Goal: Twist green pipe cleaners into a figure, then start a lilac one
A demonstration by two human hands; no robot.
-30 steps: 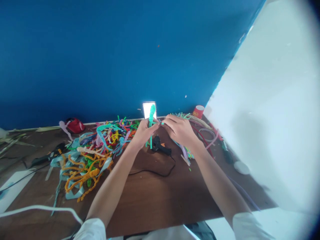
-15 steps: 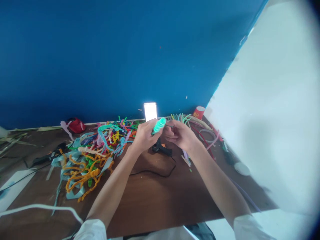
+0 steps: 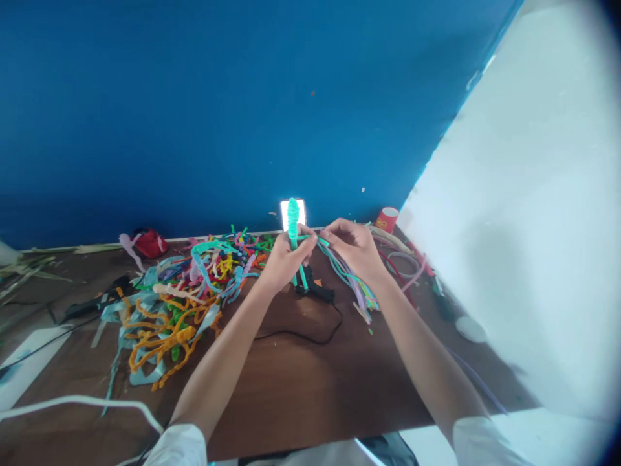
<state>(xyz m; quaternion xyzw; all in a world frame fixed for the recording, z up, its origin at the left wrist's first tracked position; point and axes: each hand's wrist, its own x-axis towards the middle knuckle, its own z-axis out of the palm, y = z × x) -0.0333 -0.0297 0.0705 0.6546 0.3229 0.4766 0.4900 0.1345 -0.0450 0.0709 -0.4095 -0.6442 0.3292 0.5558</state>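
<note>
Pinched in my left hand is a turquoise pipe cleaner coil, wound tightly and held upright, with straight ends sticking out below the fingers. A free turquoise strand runs from it to the right, and my right hand pinches that strand near its end. Beneath and behind the hands, a bundle of pastel pipe cleaners lies on the table. A black glue gun with a cord rests just below my left hand. Behind the coil stands a lit phone screen.
A tangled heap of colourful pipe cleaners covers the table's left side. Another black glue gun lies beyond it. A red paper cup stands at the back right by the wall. A white cable crosses the front left.
The coil has turned from tilted to upright and shifted left, so its stems show below my left hand. My right hand has moved slightly right, drawing the strand out between the hands.
</note>
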